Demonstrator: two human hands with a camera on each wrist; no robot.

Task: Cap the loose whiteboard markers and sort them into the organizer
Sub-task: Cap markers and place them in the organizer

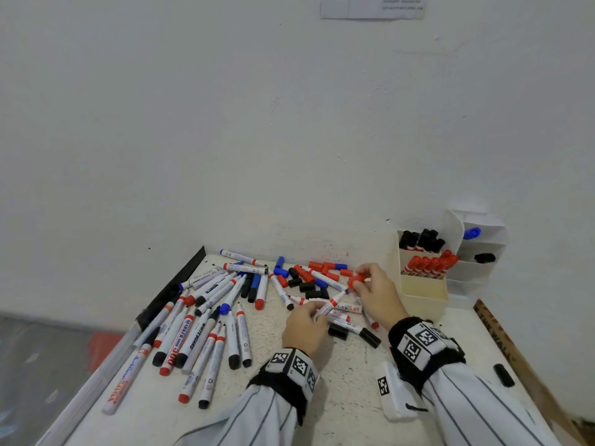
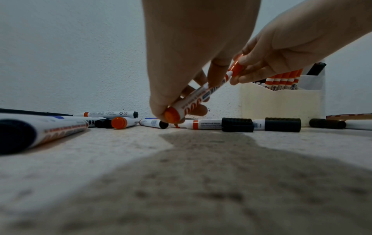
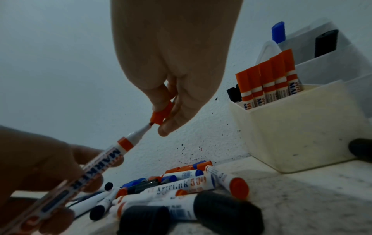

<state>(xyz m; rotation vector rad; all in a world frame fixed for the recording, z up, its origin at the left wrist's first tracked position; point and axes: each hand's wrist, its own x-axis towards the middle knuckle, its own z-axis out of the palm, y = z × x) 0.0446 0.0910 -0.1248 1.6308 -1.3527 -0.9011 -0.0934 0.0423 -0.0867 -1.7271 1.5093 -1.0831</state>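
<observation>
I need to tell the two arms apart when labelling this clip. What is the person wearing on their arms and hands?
Both hands, left hand and right hand, are bare, with no gloves. Each arm has a white sleeve with thin dark pinstripes. Each wrist carries a black fuzzy band holding white blocks printed with black square fiducial markers.

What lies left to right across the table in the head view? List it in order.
Loose markers → left hand → red marker → red cap → right hand → cream organizer → lone black cap.
</observation>
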